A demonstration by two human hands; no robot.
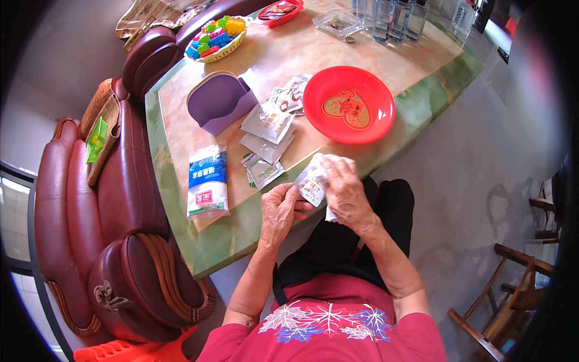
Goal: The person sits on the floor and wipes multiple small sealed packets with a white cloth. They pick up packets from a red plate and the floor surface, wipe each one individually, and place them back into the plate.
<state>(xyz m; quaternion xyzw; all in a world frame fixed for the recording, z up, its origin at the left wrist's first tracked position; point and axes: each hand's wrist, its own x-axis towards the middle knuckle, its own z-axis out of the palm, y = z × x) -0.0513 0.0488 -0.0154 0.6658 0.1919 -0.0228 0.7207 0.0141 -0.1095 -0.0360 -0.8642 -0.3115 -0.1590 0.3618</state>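
Just off the table's near edge, a small white printed sachet (311, 190) is held between my hands. My left hand (278, 211) pinches its lower left corner between thumb and fingers. My right hand (348, 196) is closed around a crumpled white tissue (331, 215), pressing it against the sachet's right side. The fingertips of that hand are partly hidden by the tissue. Several similar sachets (267, 122) lie in an overlapping row on the table in front of my left hand. Beyond my right hand sits a round red plate (381, 120) with a gold pattern in its middle.
A purple open container (220, 107) and a blue-and-white plastic bag (207, 181) stand left on the green-edged table (229, 250). Farther back are a basket of colourful blocks (216, 40), a glass ashtray (338, 24) and several clear bottles (395, 21). A maroon sofa (129, 163) flanks the left; a wooden chair (500, 301) stands right.
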